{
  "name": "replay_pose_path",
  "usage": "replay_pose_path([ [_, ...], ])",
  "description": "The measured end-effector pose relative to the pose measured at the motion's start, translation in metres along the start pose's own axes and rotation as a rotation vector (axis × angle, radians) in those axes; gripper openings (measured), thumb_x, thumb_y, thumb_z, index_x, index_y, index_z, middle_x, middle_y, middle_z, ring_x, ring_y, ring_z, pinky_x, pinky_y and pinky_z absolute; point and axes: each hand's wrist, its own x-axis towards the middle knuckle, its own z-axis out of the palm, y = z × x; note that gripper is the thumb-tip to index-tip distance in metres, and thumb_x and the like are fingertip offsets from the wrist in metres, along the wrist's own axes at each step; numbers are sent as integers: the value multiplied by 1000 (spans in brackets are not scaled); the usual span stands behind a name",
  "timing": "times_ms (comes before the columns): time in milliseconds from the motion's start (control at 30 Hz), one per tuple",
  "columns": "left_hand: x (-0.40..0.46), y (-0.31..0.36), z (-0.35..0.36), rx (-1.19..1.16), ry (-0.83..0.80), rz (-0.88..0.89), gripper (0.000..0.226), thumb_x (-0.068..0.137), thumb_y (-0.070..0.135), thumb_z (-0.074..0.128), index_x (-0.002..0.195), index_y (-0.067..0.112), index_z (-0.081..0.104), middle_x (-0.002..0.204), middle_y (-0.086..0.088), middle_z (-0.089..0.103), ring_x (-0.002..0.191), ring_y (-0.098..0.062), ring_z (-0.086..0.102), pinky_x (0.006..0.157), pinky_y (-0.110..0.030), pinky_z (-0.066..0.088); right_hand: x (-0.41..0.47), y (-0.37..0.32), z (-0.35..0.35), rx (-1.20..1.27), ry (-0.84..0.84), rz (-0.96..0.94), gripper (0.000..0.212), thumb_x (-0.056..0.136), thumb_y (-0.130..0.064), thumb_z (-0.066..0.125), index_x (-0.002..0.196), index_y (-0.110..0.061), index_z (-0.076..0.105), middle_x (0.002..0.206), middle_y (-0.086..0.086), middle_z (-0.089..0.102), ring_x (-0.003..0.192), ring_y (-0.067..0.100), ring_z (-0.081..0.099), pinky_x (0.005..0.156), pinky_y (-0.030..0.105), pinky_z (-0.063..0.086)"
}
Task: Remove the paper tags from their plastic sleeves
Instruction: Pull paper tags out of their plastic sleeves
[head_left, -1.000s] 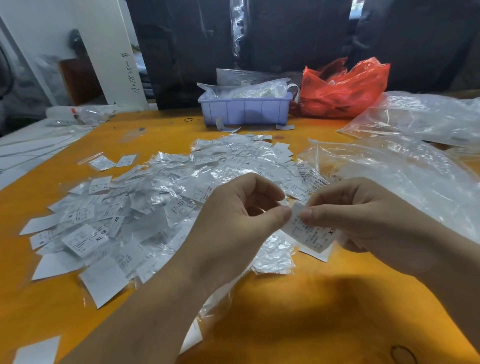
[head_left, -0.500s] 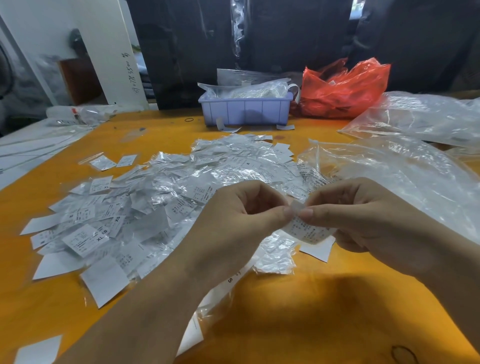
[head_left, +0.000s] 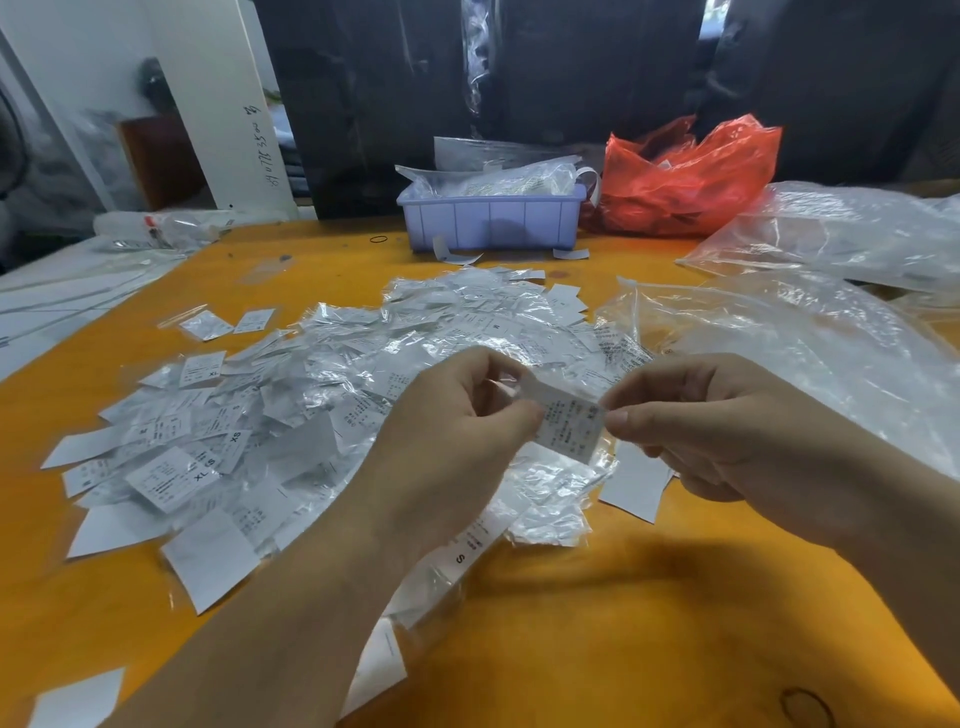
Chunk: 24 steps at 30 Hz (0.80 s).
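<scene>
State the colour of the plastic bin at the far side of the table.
Pale lilac-blue plastic bin, clearest in the head view.

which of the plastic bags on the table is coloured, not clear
The red bag at the far edge, just right of the lilac bin. The big bags on the right side are all clear.

A: What are the hands doing?
B: The left hand (head_left: 457, 431) and right hand (head_left: 711, 426) each pinch one printed paper tag (head_left: 569, 421) between them, above the orange tabletop (head_left: 597, 623).
A: And around them?
B: A pile of sleeved tags (head_left: 311, 395) lies behind; a lilac bin (head_left: 493, 221) and red bag (head_left: 685, 182) stand at the far edge.
</scene>
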Motion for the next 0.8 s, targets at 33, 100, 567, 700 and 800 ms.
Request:
replay_pose_path([
  [33, 1, -3, -2, 84, 54, 8, 9, 92, 21, 63, 95, 29, 63, 70, 2, 65, 54, -1, 51, 49, -15, 42, 0, 0, 0, -3, 10, 6, 10, 77, -19, 71, 82, -11, 74, 50, -6, 47, 36, 7, 28, 36, 20, 24],
  [100, 4, -7, -5, 275, 141, 31, 13, 91, 27, 62, 101, 35, 58, 67, 6, 58, 51, -2, 49, 47, -17, 39, 1, 1, -1, 7, 25, 11, 24, 69, -28, 72, 85, -11, 72, 53, -4, 46, 38, 9, 26, 37, 20, 22],
  [567, 0, -3, -4, 765, 270, 55, 34, 84, 24, 63, 117, 30, 57, 109, 10, 51, 112, -17, 45, 96, -39, 42, 3, 16, 3, -642, 141, 163, 46, 75, -45, 76, 115, -33, 58, 90, -15, 51, 80, 4, 54, 65, 23, 43],
  [700, -2, -2, -1, 734, 244, 82, 28, 86, 21, 61, 112, 31, 59, 110, 10, 54, 111, -16, 46, 96, -38, 42, 1, 16, 5, -807, 118, 245, 56, 71, -49, 77, 118, -24, 59, 113, -5, 61, 99, 16, 59, 90, 39, 51],
  [800, -2, -4, 0, 703, 212, 79, 26, 87, 19, 60, 110, 31, 60, 109, 10, 54, 110, -15, 46, 95, -37, 43, 1, 19, 7, -837, 154, 183, 49, 74, -46, 76, 111, -17, 64, 98, -4, 65, 87, 12, 62, 79, 37, 53],
])
